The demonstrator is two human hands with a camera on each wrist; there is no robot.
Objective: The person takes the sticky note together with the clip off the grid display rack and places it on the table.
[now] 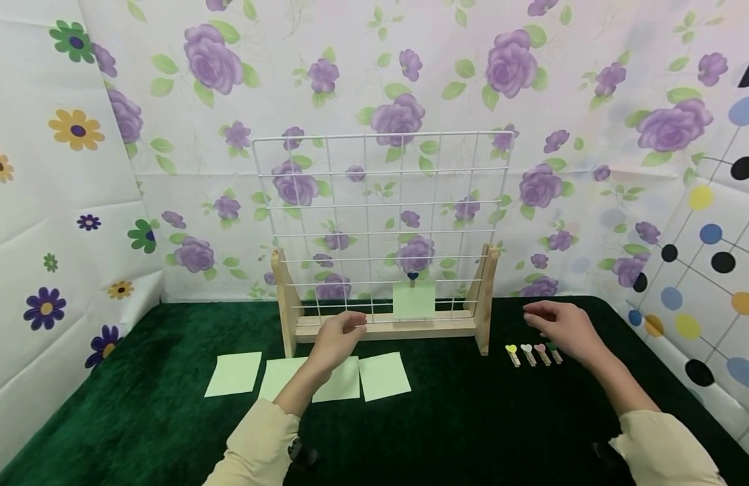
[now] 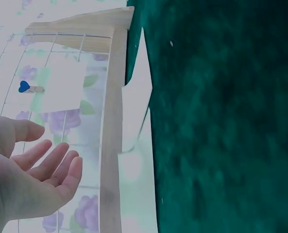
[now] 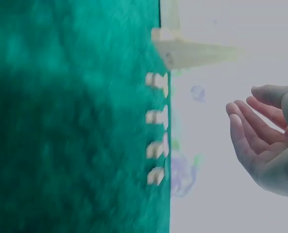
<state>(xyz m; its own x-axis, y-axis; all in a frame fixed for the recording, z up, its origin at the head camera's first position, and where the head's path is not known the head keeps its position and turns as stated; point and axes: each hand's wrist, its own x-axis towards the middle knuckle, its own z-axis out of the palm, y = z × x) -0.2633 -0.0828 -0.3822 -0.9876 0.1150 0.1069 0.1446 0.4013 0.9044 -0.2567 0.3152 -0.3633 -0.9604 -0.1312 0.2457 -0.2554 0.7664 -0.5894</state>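
My left hand [image 1: 339, 341] hovers in front of the white wire grid [image 1: 383, 202], above the pale green paper notes, with its fingers loosely bent and nothing in them. One green note [image 1: 414, 301] hangs low on the grid, held by a small wooden clothespin with a dark blue heart [image 2: 24, 87]. Over at the right, my right hand [image 1: 562, 327] is raised just beyond the heart clothespins, also holding nothing. Those clothespins lie in a row: a yellow one [image 1: 512, 355], a white one [image 1: 529, 354], a pink one [image 1: 542, 354] and a dark green one [image 1: 554, 352].
Several green notes lie in a row on the dark green cloth [image 1: 459, 418], among them a leftmost note [image 1: 233, 374] and a rightmost note [image 1: 385, 376]. The grid stands in a wooden base [image 1: 386, 329] with two uprights. Patterned sheets [image 1: 350, 81] enclose the back and sides.
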